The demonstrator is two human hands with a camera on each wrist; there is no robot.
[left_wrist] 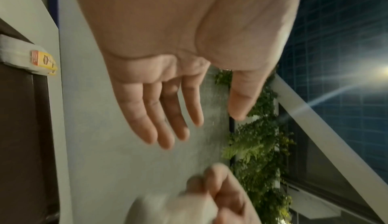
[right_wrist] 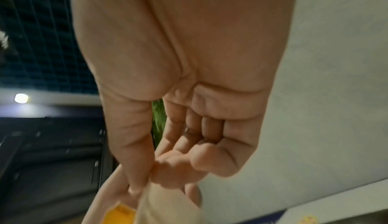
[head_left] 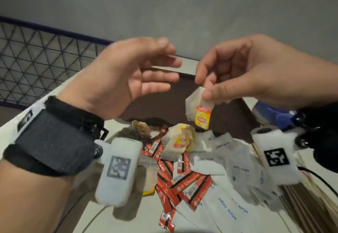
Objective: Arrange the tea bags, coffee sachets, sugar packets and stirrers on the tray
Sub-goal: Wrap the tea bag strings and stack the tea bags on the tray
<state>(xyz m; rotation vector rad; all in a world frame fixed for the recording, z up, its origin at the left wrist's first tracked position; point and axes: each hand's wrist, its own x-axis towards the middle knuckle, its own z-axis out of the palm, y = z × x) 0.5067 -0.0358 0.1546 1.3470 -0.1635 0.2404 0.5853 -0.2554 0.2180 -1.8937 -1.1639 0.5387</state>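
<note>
My right hand [head_left: 204,90] pinches a tea bag [head_left: 198,108] with a yellow tag by its top, holding it in the air above the dark brown tray [head_left: 182,97]. The right wrist view shows the thumb and forefinger of that hand [right_wrist: 144,182] closed on the tea bag [right_wrist: 159,209]. My left hand [head_left: 164,62] hovers to its left, fingers straight and empty, as the left wrist view confirms [left_wrist: 197,121]. Below lie more tea bags [head_left: 179,141], red coffee sachets [head_left: 175,178], white sugar packets [head_left: 228,159] and wooden stirrers [head_left: 301,205]. Another tea bag [left_wrist: 25,56] lies on the tray [left_wrist: 21,128].
The pile sits on a white table [head_left: 82,205] in front of the tray. A black wire mesh panel [head_left: 36,64] stands at the left and a grey wall behind. A blue object [head_left: 270,112] and a black cable [head_left: 320,178] lie at the right.
</note>
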